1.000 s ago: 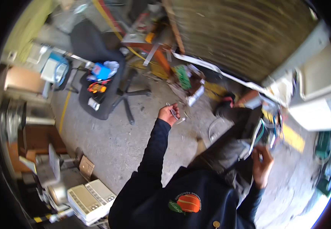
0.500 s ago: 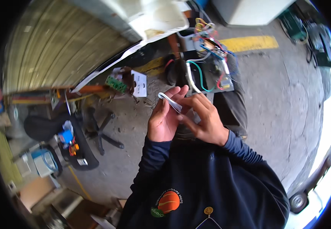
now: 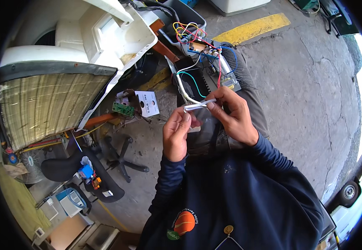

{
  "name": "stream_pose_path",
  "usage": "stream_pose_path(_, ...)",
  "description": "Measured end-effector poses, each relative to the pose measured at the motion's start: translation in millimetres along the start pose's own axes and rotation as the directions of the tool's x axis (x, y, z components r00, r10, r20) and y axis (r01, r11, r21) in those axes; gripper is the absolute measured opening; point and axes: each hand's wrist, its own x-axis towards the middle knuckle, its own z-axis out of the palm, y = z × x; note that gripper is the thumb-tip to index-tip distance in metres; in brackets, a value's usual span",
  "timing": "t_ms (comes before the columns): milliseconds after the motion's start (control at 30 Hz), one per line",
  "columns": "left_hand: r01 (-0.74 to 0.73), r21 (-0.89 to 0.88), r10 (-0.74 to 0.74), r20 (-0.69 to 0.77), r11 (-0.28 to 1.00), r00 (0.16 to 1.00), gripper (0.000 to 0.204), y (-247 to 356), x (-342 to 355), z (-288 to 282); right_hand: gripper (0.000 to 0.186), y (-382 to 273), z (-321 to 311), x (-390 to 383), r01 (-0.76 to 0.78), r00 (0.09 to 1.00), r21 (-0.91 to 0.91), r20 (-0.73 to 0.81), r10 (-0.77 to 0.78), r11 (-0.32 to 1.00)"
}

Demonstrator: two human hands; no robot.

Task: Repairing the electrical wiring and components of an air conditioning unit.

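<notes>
Between my two hands is a narrow white strip point(image 3: 196, 107), doubled back on itself into a flat loop; its exact kind is hard to make out. My left hand point(image 3: 175, 135) pinches the looped end between thumb and fingers. At the other end, my right hand point(image 3: 240, 123) grips the strip with thumb and forefinger. Just beyond the hands, a metal control box point(image 3: 230, 81) rests by my legs, with red, blue and yellow wires point(image 3: 189, 31) spilling from its far end. A thick white cable point(image 3: 182, 88) and a green wire point(image 3: 198, 86) run from it toward my hands.
Left of the hands stand a white carton point(image 3: 148, 103) and a green circuit board point(image 3: 123, 109). A large white appliance housing with a finned coil point(image 3: 60, 104) fills the upper left. A black office chair point(image 3: 101, 183) carries small items. A grey bin point(image 3: 189, 14) stands beyond the box.
My right hand has shifted up and right, drawing its end of the white strip out from the left palm. The left fingers have closed on the looped end. The view has shifted.
</notes>
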Motion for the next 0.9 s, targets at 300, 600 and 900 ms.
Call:
stream_pose_path(300, 0.0, -0.262, -0.002, -0.007, 0.965, 1.0, 0.018, 7.7, 10.0, 5.9, 0.013, -5.7, 2.8, 1.1, -0.213, 0.971, 0.693, 0.076, 0.225, 0.689)
stream_pose_path(600, 0.117, -0.105, -0.098, 0.169, 0.988, 0.981, 0.019, 17.8, 11.0, 20.8, 0.013, -14.4, -20.8, 24.9, -0.199, 0.98, 0.595, 0.123, 0.157, 0.778)
stream_pose_path(900, 0.167, -0.066, -0.151, 0.197, 0.984, 0.969, 0.021, 18.0, 11.7, 13.3, 0.019, -35.6, -40.3, 52.8, 0.059, 0.958, 0.163, 0.268, -0.102, 0.985)
